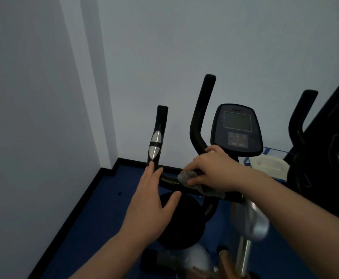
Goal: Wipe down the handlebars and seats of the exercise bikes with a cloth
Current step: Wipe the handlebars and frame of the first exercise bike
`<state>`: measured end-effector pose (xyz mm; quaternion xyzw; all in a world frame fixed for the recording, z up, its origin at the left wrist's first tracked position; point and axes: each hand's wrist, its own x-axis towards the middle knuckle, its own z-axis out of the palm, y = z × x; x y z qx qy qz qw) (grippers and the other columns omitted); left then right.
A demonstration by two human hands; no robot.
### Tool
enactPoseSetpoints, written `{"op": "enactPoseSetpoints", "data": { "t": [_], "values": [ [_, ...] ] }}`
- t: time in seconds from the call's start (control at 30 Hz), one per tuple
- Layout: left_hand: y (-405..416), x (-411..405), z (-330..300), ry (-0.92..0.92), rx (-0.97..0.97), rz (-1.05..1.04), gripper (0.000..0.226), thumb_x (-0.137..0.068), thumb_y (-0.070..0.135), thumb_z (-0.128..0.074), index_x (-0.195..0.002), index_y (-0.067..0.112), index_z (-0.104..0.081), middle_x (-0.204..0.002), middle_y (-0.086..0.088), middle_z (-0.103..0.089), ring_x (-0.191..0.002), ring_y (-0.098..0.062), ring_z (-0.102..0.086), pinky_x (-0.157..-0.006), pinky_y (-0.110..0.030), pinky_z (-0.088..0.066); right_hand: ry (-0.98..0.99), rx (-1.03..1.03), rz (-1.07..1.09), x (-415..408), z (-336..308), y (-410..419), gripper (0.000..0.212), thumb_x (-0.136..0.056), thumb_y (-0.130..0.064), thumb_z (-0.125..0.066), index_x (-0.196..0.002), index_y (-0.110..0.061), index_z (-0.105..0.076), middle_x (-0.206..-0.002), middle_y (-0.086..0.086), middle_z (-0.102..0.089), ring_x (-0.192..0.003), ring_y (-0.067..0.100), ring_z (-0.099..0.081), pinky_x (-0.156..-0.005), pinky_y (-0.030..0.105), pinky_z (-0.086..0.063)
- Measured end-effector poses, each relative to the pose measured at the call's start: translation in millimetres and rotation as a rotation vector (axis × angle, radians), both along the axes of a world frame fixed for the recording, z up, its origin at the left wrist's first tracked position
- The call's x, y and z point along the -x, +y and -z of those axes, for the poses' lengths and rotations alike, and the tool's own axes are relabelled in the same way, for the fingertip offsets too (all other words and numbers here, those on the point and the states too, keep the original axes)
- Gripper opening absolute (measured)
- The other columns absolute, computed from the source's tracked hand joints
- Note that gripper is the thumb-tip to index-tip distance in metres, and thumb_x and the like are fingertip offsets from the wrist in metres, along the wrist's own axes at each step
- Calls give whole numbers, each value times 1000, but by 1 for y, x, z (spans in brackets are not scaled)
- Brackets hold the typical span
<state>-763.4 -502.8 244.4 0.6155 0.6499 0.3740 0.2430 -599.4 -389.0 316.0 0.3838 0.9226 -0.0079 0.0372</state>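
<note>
Blue floor [96,214], black edging; exercise bike [184,224] stands on it; pale tray-like thing [269,164], possibly on floor.

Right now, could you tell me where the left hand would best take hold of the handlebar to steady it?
Probably the upright left grip of the handlebar, just below its silver sensor plate. The left hand is open beside its base, so it could close round from the near side. The post there is a bare, round tube, clear of the cloth that the right hand presses on the crossbar.
</note>
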Motion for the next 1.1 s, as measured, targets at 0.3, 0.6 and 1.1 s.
{"op": "enactPoseSetpoints", "data": {
  "t": [0.3,0.6,1.1],
  "values": [
    [-5,-1,6,-99,16,-79,91,-84,58,-58,-153,36,-1,-160,20,7,-145,2,-1,-120,-35,-21,215,185,-12,12,12,-10,35,-93,-29,-59,-128,-34,-61,-119,-5,-62,-109,16,-57,-93,38,-46],
    [-7,-2,7,-125,52,-98,92,-85,60,-57,-153,37,0,-160,21,-2,-145,-1,-13,-118,-37,-27,491,273,25,38,23,-15,35,-89,-28,-68,-123,-36,-64,-114,-1,-62,-109,19,-57,-93,34,-45],
    [-8,-3,8,-140,72,-97,87,-84,59,-57,-152,39,-7,-152,7,-36,-132,-18,-44,-109,-33,-38,467,155,115,46,19,-18,42,-75,-38,-80,-116,-37,-69,-105,-1,-70,-100,17,-62,-80,25,-44]
  ]
}}
